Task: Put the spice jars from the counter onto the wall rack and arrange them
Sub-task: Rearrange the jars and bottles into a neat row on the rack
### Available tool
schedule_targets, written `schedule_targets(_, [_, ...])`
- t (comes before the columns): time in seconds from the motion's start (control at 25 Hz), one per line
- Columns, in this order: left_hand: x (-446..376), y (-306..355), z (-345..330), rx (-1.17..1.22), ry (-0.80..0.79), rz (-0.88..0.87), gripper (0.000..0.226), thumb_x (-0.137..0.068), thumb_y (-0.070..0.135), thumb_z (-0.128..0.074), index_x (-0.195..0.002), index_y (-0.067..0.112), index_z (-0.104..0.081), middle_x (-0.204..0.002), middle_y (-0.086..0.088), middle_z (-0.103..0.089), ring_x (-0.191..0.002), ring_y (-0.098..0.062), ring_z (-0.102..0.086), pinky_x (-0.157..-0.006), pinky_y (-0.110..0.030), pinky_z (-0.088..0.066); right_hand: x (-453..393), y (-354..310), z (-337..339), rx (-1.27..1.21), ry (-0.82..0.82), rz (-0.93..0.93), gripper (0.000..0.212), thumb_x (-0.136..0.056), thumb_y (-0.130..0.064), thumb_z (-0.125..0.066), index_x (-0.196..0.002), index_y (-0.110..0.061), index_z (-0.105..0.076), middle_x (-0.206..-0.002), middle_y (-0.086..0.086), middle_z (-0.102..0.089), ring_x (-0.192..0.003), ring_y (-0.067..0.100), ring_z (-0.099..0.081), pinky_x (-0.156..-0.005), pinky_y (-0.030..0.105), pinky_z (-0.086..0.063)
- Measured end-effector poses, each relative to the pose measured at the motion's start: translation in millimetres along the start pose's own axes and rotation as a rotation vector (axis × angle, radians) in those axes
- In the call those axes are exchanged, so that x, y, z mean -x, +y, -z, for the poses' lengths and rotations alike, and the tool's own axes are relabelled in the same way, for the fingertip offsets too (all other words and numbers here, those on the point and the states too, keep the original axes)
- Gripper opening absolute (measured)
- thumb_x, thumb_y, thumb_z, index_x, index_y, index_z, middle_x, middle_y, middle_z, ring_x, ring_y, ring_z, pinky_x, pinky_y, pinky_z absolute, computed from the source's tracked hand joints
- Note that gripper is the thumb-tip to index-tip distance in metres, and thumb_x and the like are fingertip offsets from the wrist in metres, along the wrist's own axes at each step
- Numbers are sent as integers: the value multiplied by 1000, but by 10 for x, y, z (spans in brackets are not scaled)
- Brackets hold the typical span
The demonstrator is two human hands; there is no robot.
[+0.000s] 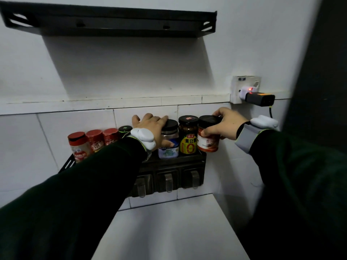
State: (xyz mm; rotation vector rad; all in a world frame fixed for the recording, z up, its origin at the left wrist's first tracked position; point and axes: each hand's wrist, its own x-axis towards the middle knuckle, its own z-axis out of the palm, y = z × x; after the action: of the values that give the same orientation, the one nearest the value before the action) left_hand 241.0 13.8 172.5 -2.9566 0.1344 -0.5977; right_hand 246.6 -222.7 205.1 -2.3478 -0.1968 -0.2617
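1. The red-labelled jar sat at the right end of the wall rack, its base at the rack's edge; whether it rested fully on it could not be told.
2. The right hand was wrapped around that jar, thumb on the label, fingers over the black lid.
3. The left hand gripped the clear jar with a blue label, fingers on its lid, thumb on its side.
4. Between them stood the yellow-labelled jar, touching both neighbours.
5. The left sleeve hid the rack's middle; three red-lidded jars and a green-lidded one showed beyond it.
6. Hooks hung under the rack, dim.
7. A plugged-in adapter sat in the socket near the right hand; an upper shelf hung above.
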Motion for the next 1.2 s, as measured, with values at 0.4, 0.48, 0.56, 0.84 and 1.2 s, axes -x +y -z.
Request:
schedule_targets(0.4, [1148,-933,-84,38,268,81,38,-74,47,-58,-104,24,-63,-119,-7,-57,-109,-34,-49,-86,-46,-37,213,-779,-552,79,-151,250,69,-46,-45,-89,-100,-18,-55,-99,1,-66,-90,22,-64,-82,38,-55])
schedule_targets(0.48, [1337,-1100,-172,88,165,61,36,-77,46,-50,-95,21,-68,-101,-7,-63,-96,-34,-55,-81,-42,-42,230,-952,-733,151,-162,302,69,-49,-49,-87,-102,-19,-54,-103,1,-64,-93,22,-62,-81,35,-53])
schedule_targets(0.56, [1442,-1200,-244,222,104,75,25,-81,36,-55,-91,17,-68,-96,-7,-64,-92,-31,-55,-82,-38,-44,223,-1071,-907,332,-143,382,71,-52,-57,-82,-107,-22,-54,-109,1,-62,-101,23,-57,-86,36,-47])
schedule_targets(0.84, [1421,-1172,-349,578,128,223,4,-81,15,-66,-79,14,-62,-91,-1,-62,-86,-15,-52,-73,-25,-35,11,-1024,-1359,758,4,428,81,-52,-79,-64,-112,-24,-59,-118,0,-53,-117,24,-43,-97,47,-34])
schedule_targets(1.2, [1441,-1175,-295,658,85,280,5,-80,15,-68,-77,13,-65,-82,6,-63,-76,-10,-55,-62,-13,-37,10,-973,-1477,931,34,513,75,-65,-70,-59,-126,-26,-52,-127,1,-54,-125,27,-41,-109,63,-11])
